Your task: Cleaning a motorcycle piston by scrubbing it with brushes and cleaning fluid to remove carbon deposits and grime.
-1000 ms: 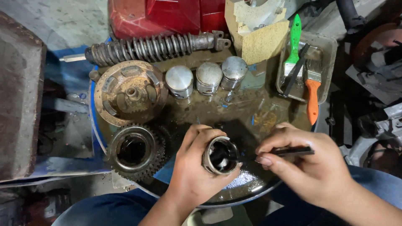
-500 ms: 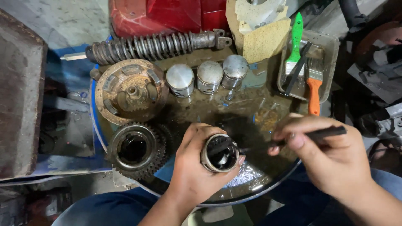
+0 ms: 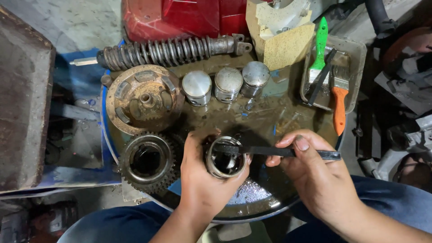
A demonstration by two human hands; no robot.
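A person's left hand (image 3: 204, 180) is wrapped around a hollow metal piston (image 3: 226, 157), open end up, over the near part of a round oily pan (image 3: 252, 204), while the right hand (image 3: 317, 173) pinches a flat dark blade (image 3: 274, 151) whose tip lies across the piston's mouth. Judging by the pose, scraping or cleaning of the piston's inside rim is under way; carrying on would seem to call for a steady grip and a slow turn of the piston against the blade. Beyond the piston stand three more pistons (image 3: 227, 84) in a row; left of it lie a toothed gear (image 3: 147, 162) and a rusty round plate (image 3: 144, 99). A coil spring (image 3: 173, 49) lies along the pan's far edge. To the piston's right, a tray (image 3: 355, 51) holds brushes. Open room appears to be mainly near the piston's right, over the wet pan floor.
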